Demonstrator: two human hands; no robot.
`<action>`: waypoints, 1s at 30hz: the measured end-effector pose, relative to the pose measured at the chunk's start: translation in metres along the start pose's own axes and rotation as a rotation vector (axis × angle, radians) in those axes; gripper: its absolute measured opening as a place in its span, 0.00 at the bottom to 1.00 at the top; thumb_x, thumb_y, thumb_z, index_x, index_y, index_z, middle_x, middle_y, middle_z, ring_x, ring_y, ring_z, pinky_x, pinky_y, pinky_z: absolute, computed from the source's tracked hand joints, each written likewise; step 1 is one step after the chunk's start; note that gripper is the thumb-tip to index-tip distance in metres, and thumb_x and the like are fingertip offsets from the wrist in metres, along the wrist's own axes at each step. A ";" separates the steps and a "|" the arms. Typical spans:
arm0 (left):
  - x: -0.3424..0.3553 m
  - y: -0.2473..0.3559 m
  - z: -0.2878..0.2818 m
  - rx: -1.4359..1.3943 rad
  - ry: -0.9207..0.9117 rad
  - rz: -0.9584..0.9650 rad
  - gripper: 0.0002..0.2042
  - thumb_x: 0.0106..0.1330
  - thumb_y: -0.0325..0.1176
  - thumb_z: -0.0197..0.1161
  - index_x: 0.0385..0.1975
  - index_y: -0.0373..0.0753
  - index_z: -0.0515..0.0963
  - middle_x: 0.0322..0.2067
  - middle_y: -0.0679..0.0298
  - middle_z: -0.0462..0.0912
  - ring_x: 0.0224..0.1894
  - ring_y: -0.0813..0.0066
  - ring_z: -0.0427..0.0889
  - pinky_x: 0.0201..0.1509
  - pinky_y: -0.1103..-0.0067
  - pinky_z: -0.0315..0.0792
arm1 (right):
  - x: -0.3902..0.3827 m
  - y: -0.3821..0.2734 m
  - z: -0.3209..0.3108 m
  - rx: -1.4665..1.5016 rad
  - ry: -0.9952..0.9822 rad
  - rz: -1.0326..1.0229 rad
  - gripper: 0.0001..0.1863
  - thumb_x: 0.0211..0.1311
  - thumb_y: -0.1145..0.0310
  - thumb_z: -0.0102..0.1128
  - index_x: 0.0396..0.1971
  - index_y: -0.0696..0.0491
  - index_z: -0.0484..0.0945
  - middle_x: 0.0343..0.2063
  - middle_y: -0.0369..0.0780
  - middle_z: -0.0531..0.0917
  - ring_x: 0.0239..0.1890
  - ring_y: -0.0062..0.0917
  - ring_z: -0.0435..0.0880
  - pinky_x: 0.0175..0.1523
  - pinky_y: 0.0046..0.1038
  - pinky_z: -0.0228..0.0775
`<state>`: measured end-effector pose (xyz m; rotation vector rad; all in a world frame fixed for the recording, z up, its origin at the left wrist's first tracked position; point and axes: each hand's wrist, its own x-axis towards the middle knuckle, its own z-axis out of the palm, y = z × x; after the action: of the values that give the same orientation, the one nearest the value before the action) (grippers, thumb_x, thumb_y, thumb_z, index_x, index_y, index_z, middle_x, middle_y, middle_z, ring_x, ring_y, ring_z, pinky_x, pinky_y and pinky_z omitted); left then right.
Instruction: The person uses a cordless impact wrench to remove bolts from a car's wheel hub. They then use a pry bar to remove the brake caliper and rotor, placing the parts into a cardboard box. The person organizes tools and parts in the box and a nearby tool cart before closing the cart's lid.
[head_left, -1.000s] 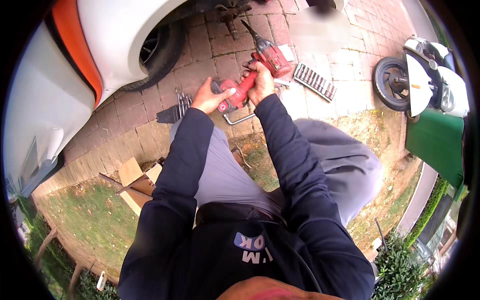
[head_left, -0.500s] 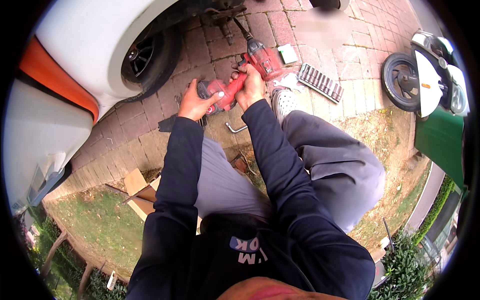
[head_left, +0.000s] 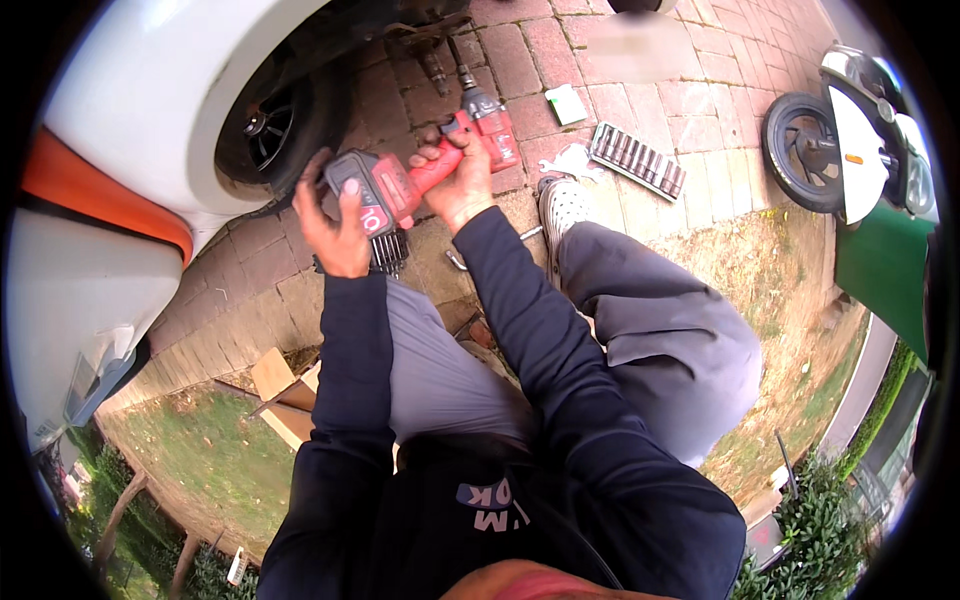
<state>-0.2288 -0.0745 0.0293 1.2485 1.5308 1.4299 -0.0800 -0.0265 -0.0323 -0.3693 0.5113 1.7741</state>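
A red and black cordless impact wrench point(head_left: 430, 172) is held up in front of the white vehicle. My right hand point(head_left: 462, 190) wraps round its handle, just behind the head. My left hand point(head_left: 335, 225) clasps the battery point(head_left: 368, 185) at the other end, with the thumb on its near side and the fingers round its far side. The wrench's nose points away from me, beside a rusty metal shaft point(head_left: 432, 68) under the vehicle. Below the battery a row of dark bits point(head_left: 390, 252) shows in part. Under my right forearm an L-shaped metal wrench point(head_left: 456, 261) is partly hidden.
Right of the tool lie a socket set in its tray point(head_left: 636, 160), a green and white box point(head_left: 566, 104) and a crumpled white wrapper point(head_left: 572, 162). The vehicle's wheel point(head_left: 265, 130) stands at left. A white scooter point(head_left: 860, 150) is at far right, and an open cardboard box point(head_left: 285, 390) at lower left.
Both hands have shifted left and a little nearer with the impact wrench. Its battery end now reaches closer to the vehicle's wheel, and my left fingers have moved round it.
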 end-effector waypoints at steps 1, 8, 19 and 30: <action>0.001 0.021 0.008 -0.159 -0.007 0.082 0.35 0.58 0.43 0.71 0.64 0.35 0.66 0.56 0.49 0.73 0.57 0.59 0.73 0.63 0.68 0.66 | 0.001 0.005 0.001 0.067 0.006 0.021 0.07 0.55 0.69 0.54 0.33 0.52 0.72 0.25 0.37 0.76 0.25 0.24 0.71 0.36 0.30 0.68; 0.013 -0.031 -0.020 0.598 -0.552 -0.175 0.61 0.33 0.47 0.85 0.70 0.36 0.54 0.64 0.40 0.61 0.67 0.44 0.63 0.69 0.64 0.62 | -0.005 0.023 0.013 -0.501 0.141 -0.294 0.01 0.60 0.73 0.52 0.31 0.53 0.72 0.23 0.37 0.75 0.21 0.23 0.71 0.33 0.30 0.69; 0.021 0.087 0.028 1.222 -0.355 0.328 0.47 0.31 0.40 0.83 0.62 0.48 0.71 0.60 0.47 0.66 0.61 0.44 0.64 0.65 0.59 0.66 | 0.011 0.008 -0.003 0.174 -0.131 0.077 0.08 0.58 0.68 0.55 0.24 0.50 0.65 0.22 0.33 0.69 0.23 0.23 0.65 0.36 0.30 0.63; 0.028 -0.041 0.027 1.073 -0.594 0.028 0.53 0.33 0.54 0.82 0.64 0.42 0.65 0.61 0.36 0.63 0.66 0.39 0.60 0.68 0.59 0.62 | 0.030 -0.001 -0.039 -0.374 0.016 -0.098 0.03 0.62 0.74 0.54 0.28 0.54 0.71 0.22 0.35 0.71 0.24 0.24 0.70 0.38 0.31 0.69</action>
<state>-0.2191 -0.0367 -0.0115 2.0380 1.8396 0.0676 -0.0869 -0.0221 -0.0805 -0.6578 0.1655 1.7696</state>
